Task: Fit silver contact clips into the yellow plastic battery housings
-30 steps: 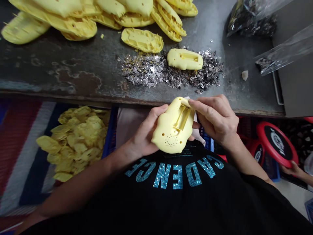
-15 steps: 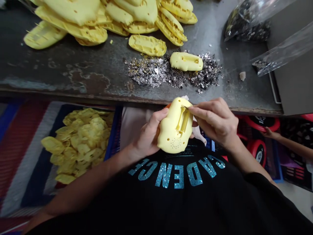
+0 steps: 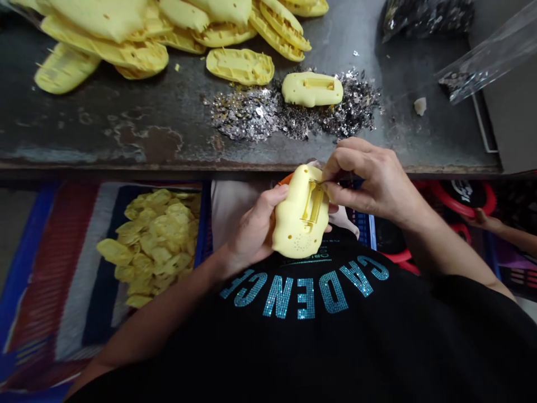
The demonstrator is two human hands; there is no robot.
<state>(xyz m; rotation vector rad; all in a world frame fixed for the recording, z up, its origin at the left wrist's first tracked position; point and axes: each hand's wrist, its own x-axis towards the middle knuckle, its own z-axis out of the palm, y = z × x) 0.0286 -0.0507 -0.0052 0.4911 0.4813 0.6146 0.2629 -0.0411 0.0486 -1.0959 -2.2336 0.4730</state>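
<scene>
My left hand (image 3: 254, 232) grips a yellow plastic shell (image 3: 298, 215) with a rectangular slot and small speaker holes, held just below the table's front edge. My right hand (image 3: 369, 179) is pinched at the top of that slot, fingers pressed together on a tiny piece I cannot make out. On the table beyond lies a pile of small shiny metal parts (image 3: 268, 115), with another yellow shell (image 3: 312, 89) resting on it.
A heap of yellow shells (image 3: 159, 33) fills the back of the worn metal table (image 3: 126, 129). A crate of yellow pieces (image 3: 153, 243) stands at lower left. Clear bags of parts (image 3: 423, 17) lie at upper right. Another person's hand (image 3: 482, 221) touches red discs (image 3: 461, 196) at right.
My right hand has shifted up to the slot's top end and pinched tighter. The shell has turned more upright in my left hand. The other person's hand moved among the red discs.
</scene>
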